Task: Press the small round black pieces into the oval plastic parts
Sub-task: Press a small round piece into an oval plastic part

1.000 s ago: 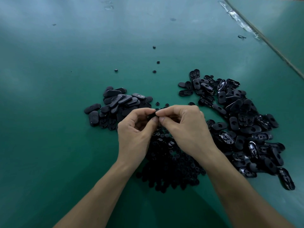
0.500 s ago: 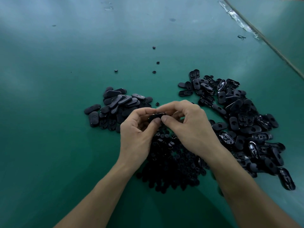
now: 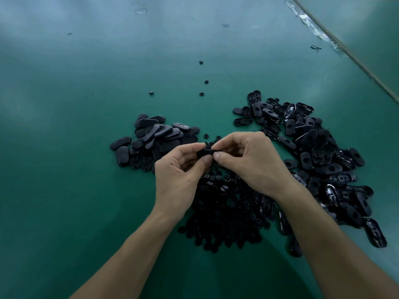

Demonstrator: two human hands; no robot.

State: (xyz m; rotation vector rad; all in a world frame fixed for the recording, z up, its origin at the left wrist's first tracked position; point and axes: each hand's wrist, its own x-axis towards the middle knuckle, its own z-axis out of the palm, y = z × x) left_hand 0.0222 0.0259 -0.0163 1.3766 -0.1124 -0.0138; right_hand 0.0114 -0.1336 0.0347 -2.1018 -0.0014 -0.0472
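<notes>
Both hands meet above the middle of the green table [image 3: 86, 190]. My left hand [image 3: 179, 173] and my right hand [image 3: 248, 160] pinch one black oval part [image 3: 206, 152] between thumbs and forefingers. Whether a round piece sits in it is hidden by the fingertips. Below the hands lies a heap of small round black pieces [image 3: 224, 216]. A pile of oval parts lying smooth side up [image 3: 153, 141] sits to the left. A larger pile of oval parts, many with holes or hollow sides showing [image 3: 323, 160], spreads to the right.
Several stray round pieces [image 3: 201, 94] lie scattered on the table beyond the piles. A seam with torn clear tape [image 3: 313, 29] runs diagonally along the far right, with a small dark scrap [image 3: 315, 47] beside it.
The hands have stayed together over the round-piece heap. The oval part between the fingertips has turned and now shows more plainly; the right hand's fingers have shifted slightly on it.
</notes>
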